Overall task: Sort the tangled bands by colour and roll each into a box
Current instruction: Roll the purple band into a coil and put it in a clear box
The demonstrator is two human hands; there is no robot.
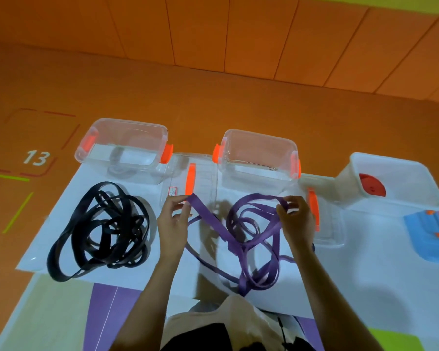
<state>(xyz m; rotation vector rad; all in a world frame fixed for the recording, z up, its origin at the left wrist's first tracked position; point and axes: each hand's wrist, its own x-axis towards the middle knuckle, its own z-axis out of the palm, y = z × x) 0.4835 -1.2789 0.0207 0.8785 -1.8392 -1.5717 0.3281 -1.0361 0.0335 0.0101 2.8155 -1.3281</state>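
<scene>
Left hand [174, 221]: your fingers [173, 202] pinch a purple band [254, 240] strand.
Right hand [295, 219]: your fingers pinch its loop.
Purple band: tangled, tabletop [365, 262] middle.
Black band [104, 231]: heaped, left edge.
Boxes [129, 122]: far edge.

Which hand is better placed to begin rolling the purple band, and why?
Probably the left hand: it pinches a flat stretch of the purple band drawn clear of the tangle. The right hand pinches a loop inside the tangle itself.
</scene>
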